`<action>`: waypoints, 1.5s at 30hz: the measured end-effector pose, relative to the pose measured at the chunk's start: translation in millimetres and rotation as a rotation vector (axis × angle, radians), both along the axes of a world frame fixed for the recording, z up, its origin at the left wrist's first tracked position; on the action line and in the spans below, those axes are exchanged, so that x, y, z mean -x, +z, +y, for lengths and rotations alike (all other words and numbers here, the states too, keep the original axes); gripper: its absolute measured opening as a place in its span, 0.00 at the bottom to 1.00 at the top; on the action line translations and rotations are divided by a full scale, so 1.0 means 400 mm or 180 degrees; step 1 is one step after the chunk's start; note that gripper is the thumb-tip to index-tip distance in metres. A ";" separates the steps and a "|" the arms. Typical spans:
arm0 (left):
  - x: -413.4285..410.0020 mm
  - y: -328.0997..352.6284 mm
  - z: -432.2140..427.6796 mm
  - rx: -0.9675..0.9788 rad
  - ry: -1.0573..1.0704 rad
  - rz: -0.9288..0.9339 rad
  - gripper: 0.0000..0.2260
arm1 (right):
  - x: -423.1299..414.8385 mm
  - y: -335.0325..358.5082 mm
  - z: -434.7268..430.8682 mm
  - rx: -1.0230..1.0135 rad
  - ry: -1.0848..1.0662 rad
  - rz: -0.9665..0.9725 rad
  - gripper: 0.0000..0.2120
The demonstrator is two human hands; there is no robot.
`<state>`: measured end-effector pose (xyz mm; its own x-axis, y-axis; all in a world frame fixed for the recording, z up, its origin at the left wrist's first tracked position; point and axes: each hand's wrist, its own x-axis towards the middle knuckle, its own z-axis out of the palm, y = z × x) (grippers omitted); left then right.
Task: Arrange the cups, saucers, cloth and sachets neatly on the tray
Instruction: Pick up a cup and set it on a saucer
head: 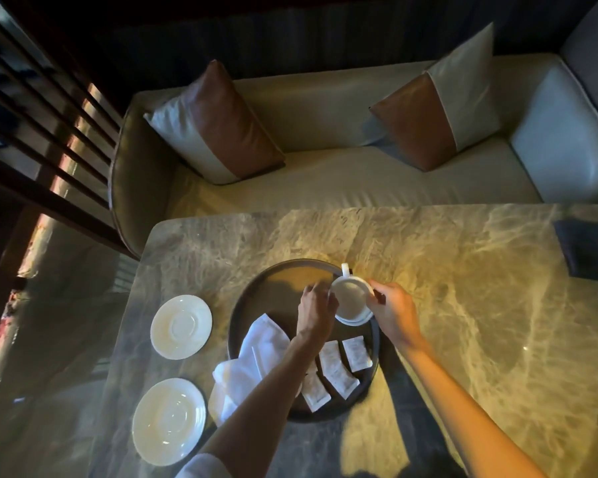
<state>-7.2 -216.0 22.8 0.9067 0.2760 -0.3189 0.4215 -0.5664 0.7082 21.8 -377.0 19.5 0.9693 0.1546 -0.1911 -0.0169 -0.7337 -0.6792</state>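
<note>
Hands meet at the white ceramic cup [351, 294] on its saucer, on the round dark tray [256, 291]: right hand [396, 313] pinches its rim, left hand [316, 310] touches it with curled fingers, above a marble table [463, 270] beside a cream sofa [342, 181].

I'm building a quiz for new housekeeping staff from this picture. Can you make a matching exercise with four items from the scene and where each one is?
Items:
1. cup
2. sachets
3. cloth
4. two empty saucers

Places:
A. draped over the tray's near left rim
B. on the table, left of the tray
C. between both hands, at the tray's far right
D. lying in a row on the tray's near side

Pairs: 1-C, 2-D, 3-A, 4-B
</note>
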 end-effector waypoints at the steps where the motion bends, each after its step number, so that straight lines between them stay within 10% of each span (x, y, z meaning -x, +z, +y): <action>1: 0.009 0.009 0.015 0.0096 0.0045 -0.0109 0.07 | 0.000 0.009 0.010 0.0031 -0.0039 0.0063 0.15; 25: 0.510 0.031 0.750 0.1953 0.0896 0.0271 0.16 | 0.476 0.027 0.740 -0.2120 -0.0819 0.2411 0.16; 45: 0.298 -0.122 0.871 0.1604 0.1308 0.1029 0.18 | 0.264 -0.163 0.911 -0.1421 -0.1020 0.2370 0.19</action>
